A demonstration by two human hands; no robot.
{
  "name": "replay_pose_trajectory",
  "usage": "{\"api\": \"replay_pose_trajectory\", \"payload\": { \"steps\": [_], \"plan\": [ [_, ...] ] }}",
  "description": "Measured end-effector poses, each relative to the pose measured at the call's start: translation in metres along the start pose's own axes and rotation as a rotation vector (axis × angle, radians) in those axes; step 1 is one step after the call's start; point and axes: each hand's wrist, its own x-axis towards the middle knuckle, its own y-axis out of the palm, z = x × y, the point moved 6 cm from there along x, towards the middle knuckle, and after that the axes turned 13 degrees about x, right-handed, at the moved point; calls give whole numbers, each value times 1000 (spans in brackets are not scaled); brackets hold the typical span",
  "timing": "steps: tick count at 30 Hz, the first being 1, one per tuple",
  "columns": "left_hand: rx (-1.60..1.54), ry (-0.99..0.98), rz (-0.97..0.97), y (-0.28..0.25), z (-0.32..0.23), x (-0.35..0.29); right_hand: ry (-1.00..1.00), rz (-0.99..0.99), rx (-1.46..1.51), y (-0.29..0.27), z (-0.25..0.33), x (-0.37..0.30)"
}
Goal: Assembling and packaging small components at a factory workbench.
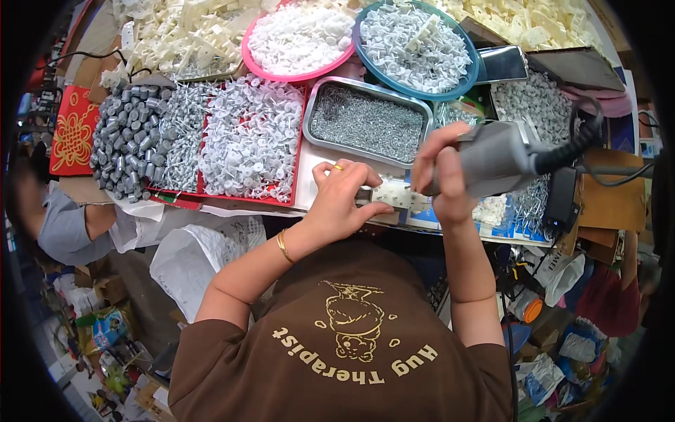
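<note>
gripping a grey power tool in the right hand, with fingers wrapped around the left end of its body and a black cable trailing off to the right. curving the left hand half open around the left end of a dotted white block, with thumb and forefinger parted; cannot tell how firmly it is pinched. lying at the near edge of the table, between both hands, in the case of that block; cannot tell whether touched by the tool's tip. just beyond, holding small metal screws in a metal tray. to the left, heaped side by side: grey cylinders, metal nails and white pinned clips. farther off, brimming with white pieces in a pink bowl and a blue bowl. to the right of the latter, close by a dark phone.
</note>
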Motion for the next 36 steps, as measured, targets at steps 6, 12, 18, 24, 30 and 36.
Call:
{"api": "replay_pose_trajectory", "payload": {
  "steps": [6,12,18,24,30,36],
  "plan": [
    [12,-1,-107,0,-4,-3,-124,306,78,26,-3,-3],
    [-40,39,-137,2,-5,-6,81,466,-26,38,-30,3],
    [49,101,-186,3,-7,-8,108,322,-83,39,-3,-17],
    [0,155,-223,2,-9,-11,-63,594,-161,45,-17,-10],
    [20,111,-188,2,-12,-11,-55,238,-62,11,10,-22],
    [47,124,-132,1,-13,-7,-203,455,-311,5,-9,-21]
  ]
}}
